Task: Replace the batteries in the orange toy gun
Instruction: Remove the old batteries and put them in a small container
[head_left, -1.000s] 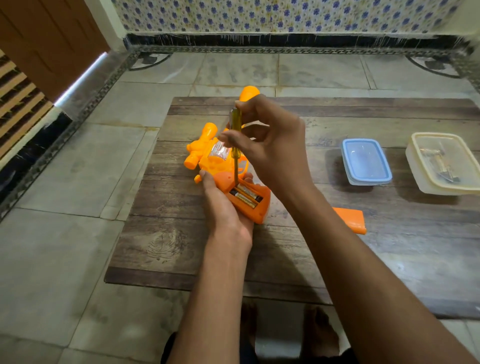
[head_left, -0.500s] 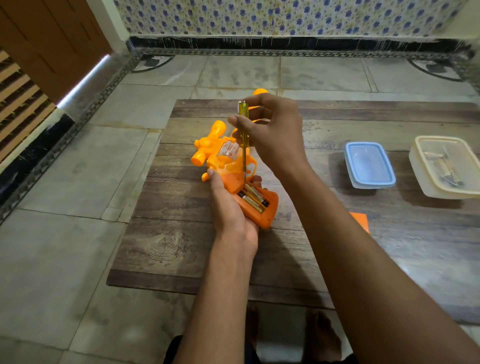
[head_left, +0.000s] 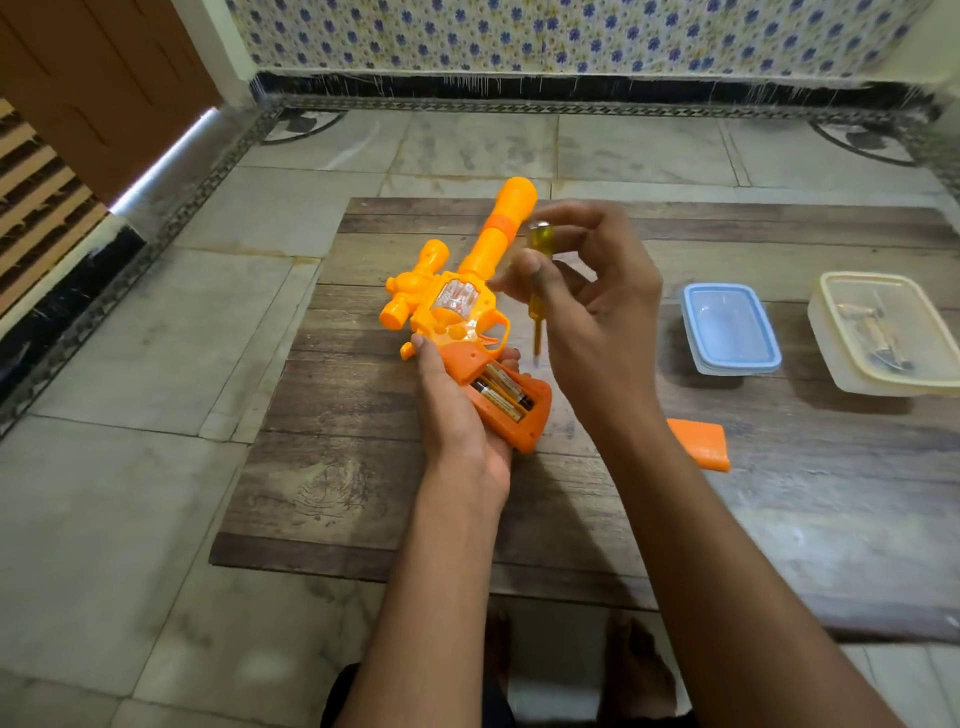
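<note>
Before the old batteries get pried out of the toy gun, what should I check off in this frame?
1. Battery bay exposed, cover off on the table: ok.
2. Two batteries still seated: ok.
3. Left hand grips the gun at the handle: ok.
4. Right hand holds the screwdriver: ok.
5. Screwdriver tip at the batteries: not ok, it is beside the gun.
6. New batteries in the lidless box: cannot tell.

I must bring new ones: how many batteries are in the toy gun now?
2: both batteries lie side by side in the open grip compartment of the toy gun; more may be hidden.
</note>
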